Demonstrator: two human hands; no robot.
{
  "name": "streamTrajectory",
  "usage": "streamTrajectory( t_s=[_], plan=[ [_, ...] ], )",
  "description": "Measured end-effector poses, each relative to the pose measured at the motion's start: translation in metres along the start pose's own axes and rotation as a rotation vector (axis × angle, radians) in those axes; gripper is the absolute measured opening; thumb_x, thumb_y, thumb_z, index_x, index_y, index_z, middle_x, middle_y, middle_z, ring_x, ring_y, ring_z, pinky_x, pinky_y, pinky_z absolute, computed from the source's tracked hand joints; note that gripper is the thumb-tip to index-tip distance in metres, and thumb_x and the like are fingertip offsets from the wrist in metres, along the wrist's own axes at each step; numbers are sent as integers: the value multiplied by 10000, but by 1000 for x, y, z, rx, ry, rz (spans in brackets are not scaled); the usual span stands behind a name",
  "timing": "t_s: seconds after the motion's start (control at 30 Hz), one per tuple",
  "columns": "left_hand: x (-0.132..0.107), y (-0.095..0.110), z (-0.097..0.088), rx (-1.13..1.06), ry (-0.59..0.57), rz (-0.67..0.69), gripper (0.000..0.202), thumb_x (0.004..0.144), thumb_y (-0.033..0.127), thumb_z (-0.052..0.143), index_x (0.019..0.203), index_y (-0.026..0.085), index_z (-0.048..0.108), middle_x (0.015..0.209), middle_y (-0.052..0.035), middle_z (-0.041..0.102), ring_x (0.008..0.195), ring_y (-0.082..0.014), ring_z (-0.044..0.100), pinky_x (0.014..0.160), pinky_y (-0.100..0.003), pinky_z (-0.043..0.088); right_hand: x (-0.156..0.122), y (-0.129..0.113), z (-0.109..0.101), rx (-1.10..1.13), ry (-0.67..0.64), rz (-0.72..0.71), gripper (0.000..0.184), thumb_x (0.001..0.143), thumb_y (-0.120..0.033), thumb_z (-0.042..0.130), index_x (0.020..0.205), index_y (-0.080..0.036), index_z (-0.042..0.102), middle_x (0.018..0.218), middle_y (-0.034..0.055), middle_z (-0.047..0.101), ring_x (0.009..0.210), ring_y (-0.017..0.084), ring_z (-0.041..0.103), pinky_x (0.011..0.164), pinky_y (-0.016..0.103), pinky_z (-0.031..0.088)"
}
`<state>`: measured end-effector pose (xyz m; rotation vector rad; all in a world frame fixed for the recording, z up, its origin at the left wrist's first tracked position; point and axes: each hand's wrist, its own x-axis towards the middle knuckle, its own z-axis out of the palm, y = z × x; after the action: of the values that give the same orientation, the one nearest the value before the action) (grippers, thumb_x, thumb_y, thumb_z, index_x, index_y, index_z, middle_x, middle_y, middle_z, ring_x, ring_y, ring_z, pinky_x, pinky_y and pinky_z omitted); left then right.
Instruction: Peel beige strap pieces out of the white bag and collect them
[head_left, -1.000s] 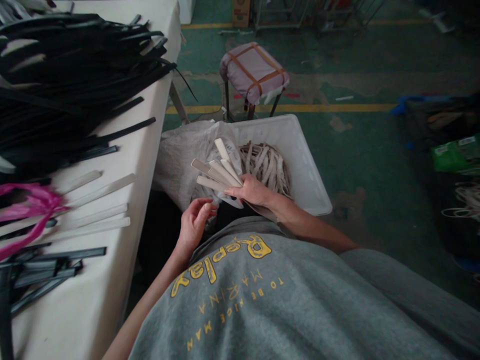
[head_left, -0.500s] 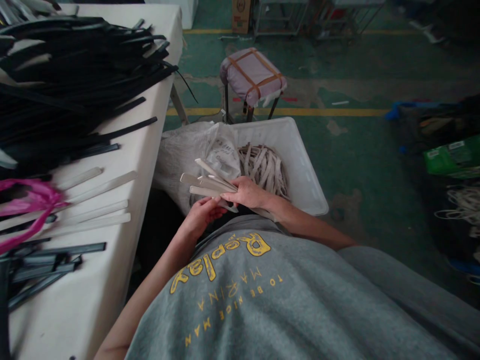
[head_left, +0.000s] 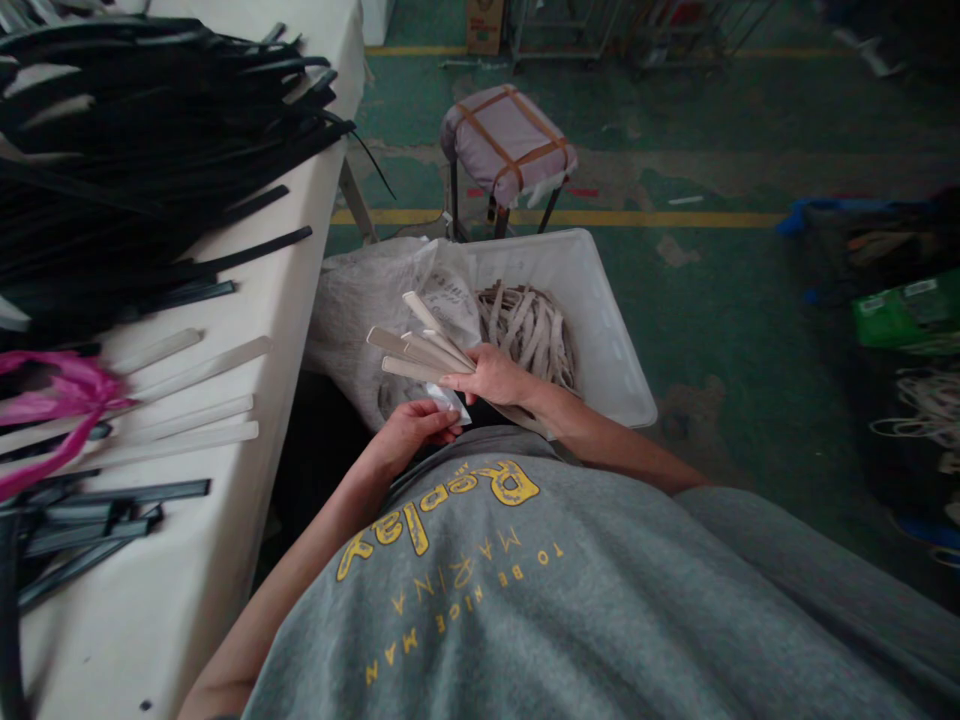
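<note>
I've got the right hand [head_left: 496, 378] clasping fanned pale strips [head_left: 421, 352], the left hand [head_left: 411, 432] pinching a small white piece [head_left: 448, 402]

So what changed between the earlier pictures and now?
The left hand has moved rightward, toward the right hand, and now pinches a small white piece. The right hand keeps hold of its fanned pale strips; the white bin and padded stool stayed put.

The white table [head_left: 142, 630] bears black strips [head_left: 150, 150] and pale strips [head_left: 210, 416], pink plastic [head_left: 82, 384] over some.
</note>
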<state>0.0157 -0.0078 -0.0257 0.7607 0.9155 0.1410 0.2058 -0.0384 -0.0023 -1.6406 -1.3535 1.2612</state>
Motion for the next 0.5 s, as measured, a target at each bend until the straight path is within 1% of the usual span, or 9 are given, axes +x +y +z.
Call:
streamTrajectory(
  t_s=[0.1,0.2,0.27,0.33,0.4,0.5],
  plan=[
    [4,4,5,-81,42,-8,249,639,258,895,761,101,744,712,-75,731,569,-112,647,547,-189,520,-1,3,-1,25,49,16,183,835,-303,670,740,-147,689,492,-35,588,447,112,544,494,217,426],
    [11,11,8,-201,116,-14,184,688,203,856,765,112,716,703,-57,724,572,-112,654,539,-192,531,-11,7,-9,63,143,31,235,857,-350,639,826,-138,736,575,2,659,445,109,548,475,217,424],
    [16,15,11,-259,145,2,157,727,196,827,748,121,692,679,-43,711,553,-100,639,535,-186,530,-27,9,-17,82,199,48,275,855,-379,624,815,-133,740,613,26,684,428,100,533,445,213,409],
    [21,17,14,-297,155,30,175,753,205,810,713,130,658,637,-24,683,530,-91,619,525,-179,524,-47,10,-25,98,233,72,308,845,-407,614,762,-131,723,623,42,689,413,95,518,420,210,400],
    [25,17,18,-331,157,53,203,768,216,802,696,138,629,606,-3,652,519,-85,605,519,-174,519,-69,10,-31,104,249,105,330,830,-435,618,734,-131,704,635,53,692,408,95,515,407,210,403],
    [29,16,23,-397,169,48,187,799,219,781,732,147,622,615,12,642,534,-86,616,533,-179,527,-96,11,-36,84,243,171,342,803,-463,648,722,-132,676,644,58,688,403,98,521,391,211,409]
  ],
)
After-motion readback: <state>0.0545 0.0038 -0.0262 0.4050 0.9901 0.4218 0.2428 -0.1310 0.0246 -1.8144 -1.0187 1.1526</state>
